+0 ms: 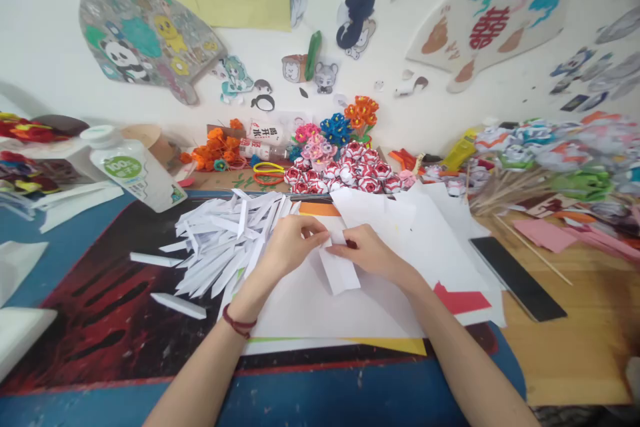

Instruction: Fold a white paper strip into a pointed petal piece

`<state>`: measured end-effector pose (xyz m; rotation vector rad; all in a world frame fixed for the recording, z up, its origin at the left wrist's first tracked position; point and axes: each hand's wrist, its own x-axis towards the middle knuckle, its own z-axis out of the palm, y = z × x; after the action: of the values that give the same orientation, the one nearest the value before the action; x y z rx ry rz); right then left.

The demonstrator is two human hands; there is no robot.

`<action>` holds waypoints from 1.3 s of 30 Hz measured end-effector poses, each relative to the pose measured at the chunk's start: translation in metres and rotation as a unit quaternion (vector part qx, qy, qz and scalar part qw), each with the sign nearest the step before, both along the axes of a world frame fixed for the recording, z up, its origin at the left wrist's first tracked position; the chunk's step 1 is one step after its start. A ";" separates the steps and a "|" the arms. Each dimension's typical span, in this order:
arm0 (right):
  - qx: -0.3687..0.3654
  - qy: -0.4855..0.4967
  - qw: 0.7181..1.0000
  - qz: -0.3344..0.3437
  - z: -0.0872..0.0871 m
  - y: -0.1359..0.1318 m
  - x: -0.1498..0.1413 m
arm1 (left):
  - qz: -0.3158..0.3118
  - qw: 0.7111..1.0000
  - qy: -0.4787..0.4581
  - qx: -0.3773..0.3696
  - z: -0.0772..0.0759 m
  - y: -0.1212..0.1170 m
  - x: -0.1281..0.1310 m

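Observation:
Both of my hands meet over a small white paper strip [339, 268] at the table's centre. My left hand [289, 243] pinches its upper left edge, fingers curled. My right hand [366, 251] pinches the upper right edge, fingers pressed together. The strip hangs down between them above a stack of white paper sheets [350, 307]. A heap of several folded white paper strips [225, 243] lies just left of my left hand. A dark red band circles my left wrist.
A white plastic bottle [133, 170] lies at the back left. Paper flowers [345, 160] stand by the wall. A black ruler-like bar [517, 278] and wooden sticks [500, 190] lie to the right. Two loose folded strips [177, 305] rest on the dark mat [110, 320].

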<state>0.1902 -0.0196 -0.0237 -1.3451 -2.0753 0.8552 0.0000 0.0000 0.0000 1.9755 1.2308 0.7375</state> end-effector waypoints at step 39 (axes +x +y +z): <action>-0.077 0.086 0.993 -0.022 0.010 -0.005 0.000 | 0.036 0.998 -0.031 0.028 0.008 -0.009 0.005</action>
<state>0.1898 -0.0241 -0.0133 -1.3393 -1.8730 1.0899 0.0051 -0.0089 0.0084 1.9467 1.2625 0.8728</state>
